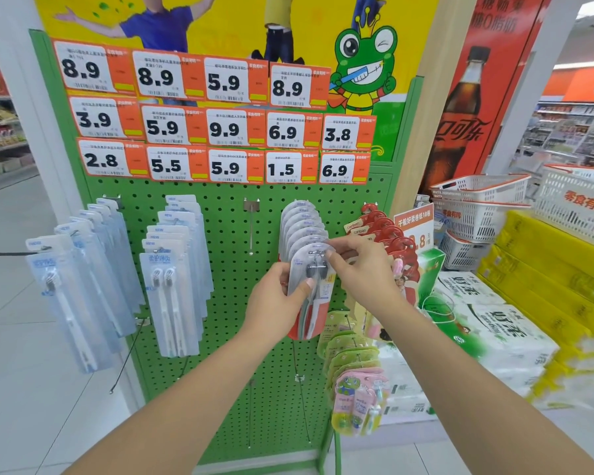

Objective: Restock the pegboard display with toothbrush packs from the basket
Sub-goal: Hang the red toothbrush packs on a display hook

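Head view: both grips are on one toothbrush pack point(311, 282), held in front of the green pegboard point(227, 234). Right hand point(360, 265) pinches the pack's rounded top edge between thumb and fingertips, right at the hang hole; remaining fingers curl loosely behind. Left hand point(275, 299) holds the pack's left side lower down, thumb point(306, 286) pressed flat on the clear front, fingers wrapped behind. Neither grip is spread; both clamp the pack.

Key relation: pack's long axis runs near vertical, top tilted slightly right, with the hang hole at the front end of the hook point(318, 250) that carries the row of matching grey-topped packs point(300, 224). Those packs sit directly behind and above the held one. I cannot tell whether the hole is already over the hook tip or just short of it; the fingers and glare hide it. Right hand is nearer the hook, so it likely steers the hole on while the left steadies the body.

Relative to the held pack: an empty hook point(251, 228) stands just left, blue-white packs point(172, 269) further left, red packs point(384, 231) just right, green and pink kids' packs point(354, 371) below right. White baskets point(477, 204) sit well right; the supply basket itself I cannot identify.
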